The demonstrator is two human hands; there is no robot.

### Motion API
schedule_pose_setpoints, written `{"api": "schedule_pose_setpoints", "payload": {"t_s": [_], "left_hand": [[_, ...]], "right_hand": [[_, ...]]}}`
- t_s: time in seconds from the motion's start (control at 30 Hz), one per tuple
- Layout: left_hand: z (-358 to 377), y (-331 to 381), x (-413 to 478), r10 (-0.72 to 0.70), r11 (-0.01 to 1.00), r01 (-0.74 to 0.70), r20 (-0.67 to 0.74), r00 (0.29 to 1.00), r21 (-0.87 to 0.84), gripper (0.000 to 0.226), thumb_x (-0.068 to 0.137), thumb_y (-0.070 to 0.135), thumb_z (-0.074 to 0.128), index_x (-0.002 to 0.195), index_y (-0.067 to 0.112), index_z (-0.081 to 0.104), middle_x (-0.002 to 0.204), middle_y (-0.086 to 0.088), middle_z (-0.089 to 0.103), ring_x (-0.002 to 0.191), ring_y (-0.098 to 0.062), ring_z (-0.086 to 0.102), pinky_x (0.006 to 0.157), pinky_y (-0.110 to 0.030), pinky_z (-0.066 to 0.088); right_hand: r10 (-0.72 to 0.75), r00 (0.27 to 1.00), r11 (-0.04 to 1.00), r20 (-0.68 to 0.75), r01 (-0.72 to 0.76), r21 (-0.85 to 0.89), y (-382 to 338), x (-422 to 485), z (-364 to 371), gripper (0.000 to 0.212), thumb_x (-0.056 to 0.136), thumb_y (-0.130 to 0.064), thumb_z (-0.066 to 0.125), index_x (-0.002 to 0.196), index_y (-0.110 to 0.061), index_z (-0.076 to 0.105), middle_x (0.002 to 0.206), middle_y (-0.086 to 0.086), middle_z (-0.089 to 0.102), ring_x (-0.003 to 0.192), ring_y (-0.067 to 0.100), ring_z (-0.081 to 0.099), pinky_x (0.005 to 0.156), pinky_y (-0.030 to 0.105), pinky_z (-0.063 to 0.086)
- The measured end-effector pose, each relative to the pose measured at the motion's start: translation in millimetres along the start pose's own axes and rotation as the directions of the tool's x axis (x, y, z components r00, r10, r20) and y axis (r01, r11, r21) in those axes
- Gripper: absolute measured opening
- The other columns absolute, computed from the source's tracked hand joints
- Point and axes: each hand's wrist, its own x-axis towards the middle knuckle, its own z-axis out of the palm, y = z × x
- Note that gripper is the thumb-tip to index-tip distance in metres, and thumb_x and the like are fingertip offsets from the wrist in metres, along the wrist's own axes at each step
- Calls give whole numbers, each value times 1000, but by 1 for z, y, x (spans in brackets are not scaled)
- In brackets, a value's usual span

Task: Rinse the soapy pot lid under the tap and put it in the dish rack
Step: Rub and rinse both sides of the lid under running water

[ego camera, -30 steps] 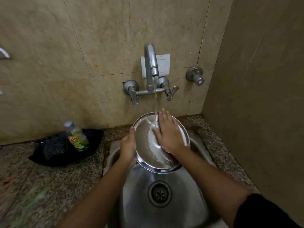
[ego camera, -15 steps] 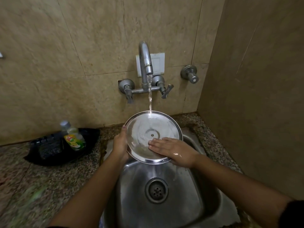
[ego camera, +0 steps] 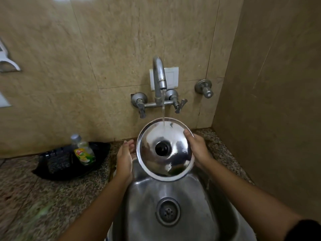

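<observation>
A round steel pot lid (ego camera: 175, 159) with a black knob in its middle is held above the steel sink (ego camera: 142, 206), domed top side facing me. Water runs from the tap (ego camera: 159, 75) onto the lid's upper edge. My right hand (ego camera: 199, 150) grips the lid's right rim. My left hand (ego camera: 124, 157) is just left of the lid, fingers apart, holding nothing. No dish rack shows in this view.
A black tray (ego camera: 102, 150) on the granite counter at the left holds a dish-soap bottle (ego camera: 83, 152) and a dark scrubber. A side wall stands close on the right. A separate valve (ego camera: 205, 88) sticks out of the back wall.
The lid was flipped from its inner face to its knob side. My left hand let go of the left rim, and my right hand went from rubbing the surface to gripping the right rim.
</observation>
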Motion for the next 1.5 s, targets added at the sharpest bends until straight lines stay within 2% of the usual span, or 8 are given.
{"api": "schedule_pose_setpoints", "payload": {"t_s": [0.3,0.5,0.63,0.8,1.03,1.27,1.43,1.5], "left_hand": [[2,15,-6,-194,940,304,495,847,-152,45,92,47,45,105,17,75,102,-6,76,91,-18,72,63,-27,58],[11,9,-4,-31,997,53,312,949,-63,34,84,36,66,95,4,69,70,-5,74,66,-18,71,56,-28,55],[21,13,-9,-24,999,17,295,955,26,31,88,34,63,90,4,71,78,-10,76,69,-23,72,58,-30,56],[28,27,-15,21,991,-62,325,945,117,38,91,32,59,92,-5,68,87,-20,68,75,-27,62,68,-34,51],[10,34,-7,28,980,-74,244,969,182,36,90,38,59,69,8,63,61,-13,48,58,-23,42,59,-31,37],[19,31,-7,103,956,-181,315,944,229,43,91,32,59,92,-11,66,78,-19,60,72,-25,53,70,-36,41],[13,27,-6,53,996,-69,223,973,65,27,90,33,60,89,9,72,87,-12,73,83,-27,67,76,-35,54],[8,29,-1,-14,1000,18,298,954,-10,30,89,34,61,97,8,73,97,-16,73,91,-31,69,78,-38,56]], "right_hand": [[202,977,958,67,-211,196,21,15,-7,42,86,-37,67,108,-1,69,112,21,70,106,37,65,98,52,49],[-152,985,958,-76,128,-258,10,27,-2,30,91,-41,59,76,-15,63,78,5,65,78,20,59,73,36,45],[-433,853,394,290,469,-790,-9,40,28,35,101,-36,36,123,-21,57,119,4,60,111,22,53,91,37,41],[-279,488,-59,827,851,-522,-39,42,66,39,102,-34,30,138,-30,45,110,0,59,105,15,51,90,34,36],[-239,735,384,634,672,-634,-35,62,27,38,102,-29,36,138,-22,48,132,8,55,122,24,50,99,36,41],[-242,448,-1,861,887,-462,-33,50,66,42,100,-43,29,141,-44,35,98,-13,50,93,0,40,79,27,35],[-305,851,741,427,494,-455,-14,60,30,35,100,-37,39,132,-49,44,128,-14,54,117,10,52,91,23,40],[-280,902,834,329,399,-381,-11,63,25,32,100,-30,44,129,-33,55,128,-11,57,126,16,50,99,24,40]]}}
